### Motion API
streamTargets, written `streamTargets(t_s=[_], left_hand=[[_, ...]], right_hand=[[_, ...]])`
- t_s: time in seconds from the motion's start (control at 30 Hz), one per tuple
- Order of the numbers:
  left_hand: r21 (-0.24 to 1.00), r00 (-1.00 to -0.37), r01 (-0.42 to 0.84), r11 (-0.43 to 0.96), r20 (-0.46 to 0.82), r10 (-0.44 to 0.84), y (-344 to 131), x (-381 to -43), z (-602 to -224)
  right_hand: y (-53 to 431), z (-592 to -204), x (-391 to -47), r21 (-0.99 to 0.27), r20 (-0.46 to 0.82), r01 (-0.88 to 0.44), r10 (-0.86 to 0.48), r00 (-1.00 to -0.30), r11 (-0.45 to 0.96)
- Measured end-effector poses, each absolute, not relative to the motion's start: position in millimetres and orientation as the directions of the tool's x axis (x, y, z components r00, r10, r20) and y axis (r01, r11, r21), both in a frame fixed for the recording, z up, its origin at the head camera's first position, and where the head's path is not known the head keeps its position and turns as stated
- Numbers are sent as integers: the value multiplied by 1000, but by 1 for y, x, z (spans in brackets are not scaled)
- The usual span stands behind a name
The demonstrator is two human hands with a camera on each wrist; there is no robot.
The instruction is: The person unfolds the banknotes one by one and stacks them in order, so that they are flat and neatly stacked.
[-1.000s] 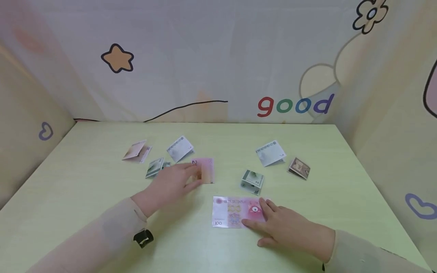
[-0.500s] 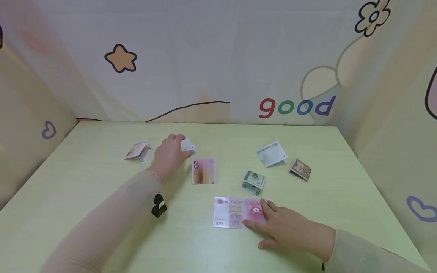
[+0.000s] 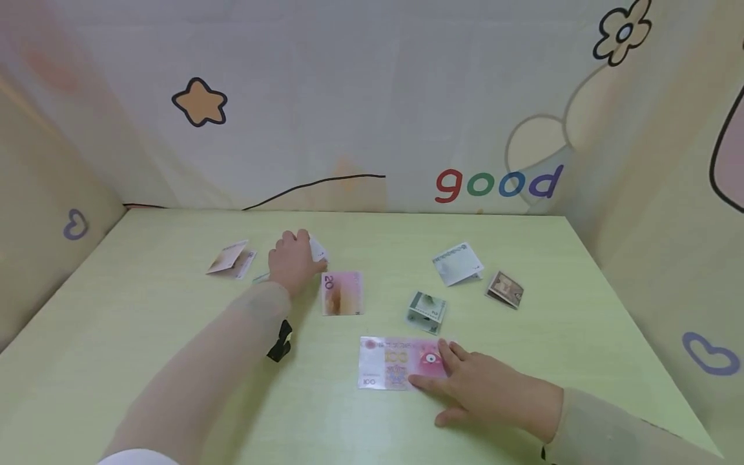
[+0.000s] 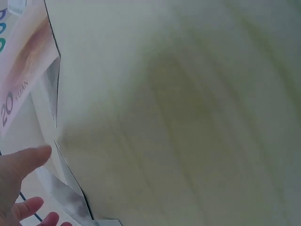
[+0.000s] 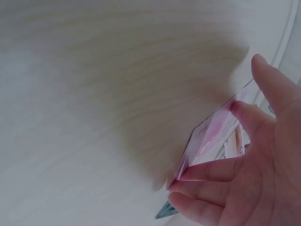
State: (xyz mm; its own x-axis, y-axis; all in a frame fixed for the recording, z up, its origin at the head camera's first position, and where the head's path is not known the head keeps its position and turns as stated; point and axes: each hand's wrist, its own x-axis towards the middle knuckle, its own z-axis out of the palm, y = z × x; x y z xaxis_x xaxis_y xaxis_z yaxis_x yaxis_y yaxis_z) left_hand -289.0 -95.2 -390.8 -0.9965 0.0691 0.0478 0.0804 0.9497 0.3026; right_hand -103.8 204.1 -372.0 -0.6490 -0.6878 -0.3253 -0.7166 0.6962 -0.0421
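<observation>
At the back left, my left hand (image 3: 294, 261) reaches over a folded pale grey banknote (image 3: 318, 250), its thumb by the note's right side. The left wrist view has the thumb and fingers spread apart beside that folded note (image 4: 68, 195). Most of it is hidden under the hand in the head view. Just in front lies a pink 20 yuan banknote (image 3: 342, 294). My right hand (image 3: 485, 387) rests its outstretched fingers on the right part of a flat pink 100 banknote (image 3: 383, 363). In the right wrist view, the fingertips (image 5: 185, 175) press on this note.
A folded brownish-pink note (image 3: 229, 259) stands at the far left. Beside the left wrist, a green note (image 3: 260, 278) is mostly covered. To the right are another folded grey note (image 3: 458, 263), a green note (image 3: 427, 312) and a brown note (image 3: 506, 289). Cloth walls surround the table (image 3: 325, 420).
The left hand has left the pink 20 note and moved back and slightly left to the folded grey note, turning its fingers forward. The right hand stays on the 100 note.
</observation>
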Motion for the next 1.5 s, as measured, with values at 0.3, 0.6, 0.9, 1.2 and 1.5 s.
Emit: streamTargets(t_s=[0.3,0.6,0.9,1.2,1.5], left_hand=[[408,-992,36,912,128,-18,-112,-294,-384],[540,-971,42,841,220,-93,-132,-289,-365],[732,-949,10,681,222,-225,-151,-279,-358],[939,-952,-141,313,-42,-302,-165,-268,-347],[961,-949,-211,178,-158,-273,-155,-244,-339]], right_hand=[[202,-372,-104,-11,-334,-722,-682,-650,692],[202,-375,-103,4,-324,-718,-679,-659,696],[199,-371,-103,-43,-368,-683,-648,-667,729],[201,-368,-105,-116,-354,-685,-674,-648,719],[202,-373,-107,-139,-297,-714,-717,-631,686]])
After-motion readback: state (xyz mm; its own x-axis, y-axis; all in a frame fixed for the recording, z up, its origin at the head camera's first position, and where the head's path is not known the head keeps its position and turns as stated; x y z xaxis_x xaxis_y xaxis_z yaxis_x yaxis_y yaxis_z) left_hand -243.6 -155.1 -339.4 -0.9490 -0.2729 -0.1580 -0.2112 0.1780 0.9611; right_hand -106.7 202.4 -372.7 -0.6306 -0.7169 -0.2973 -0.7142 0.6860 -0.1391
